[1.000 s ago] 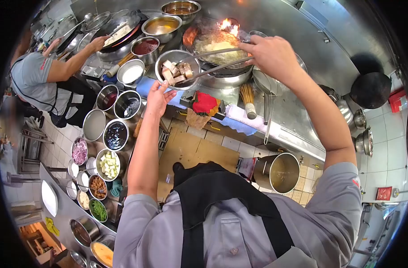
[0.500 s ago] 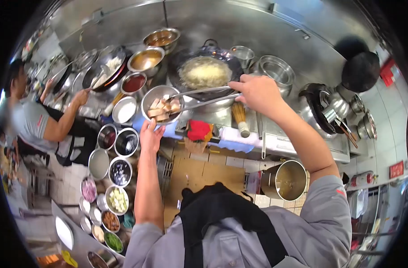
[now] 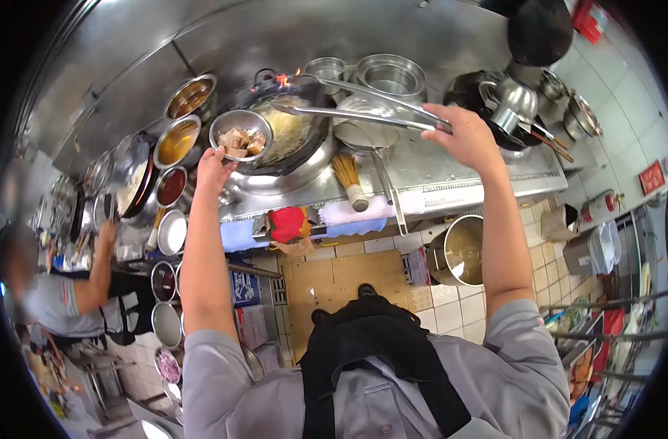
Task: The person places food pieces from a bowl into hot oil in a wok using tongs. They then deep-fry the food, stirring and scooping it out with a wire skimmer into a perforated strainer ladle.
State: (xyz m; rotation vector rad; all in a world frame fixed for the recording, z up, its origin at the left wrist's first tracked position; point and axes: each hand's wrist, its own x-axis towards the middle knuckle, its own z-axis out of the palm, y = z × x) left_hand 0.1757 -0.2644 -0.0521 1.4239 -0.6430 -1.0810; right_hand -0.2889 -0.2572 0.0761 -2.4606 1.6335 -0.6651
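Note:
My left hand (image 3: 215, 170) grips the lower rim of a metal bowl (image 3: 266, 126) that hangs over the wok's left side. Pale brown chunks of food (image 3: 239, 142) lie in the bowl. My right hand (image 3: 465, 137) is closed around the handle end of long metal tongs (image 3: 367, 114). The tongs stretch left over the wok (image 3: 321, 139), their arms spread apart with nothing seen between them. Pale, bubbling oil (image 3: 293, 135) fills the wok, and small flames (image 3: 282, 79) show at its far edge.
A mesh strainer (image 3: 381, 170) and a bamboo brush (image 3: 347, 175) lie right of the wok. Sauce bowls (image 3: 176, 146) stand to its left. A large pot (image 3: 438, 256) stands below the counter. A co-worker (image 3: 56, 300) works at the left.
The tongs have come out of the bowl and swung up and right over the wok. My view has shifted right, and flames now show behind the wok.

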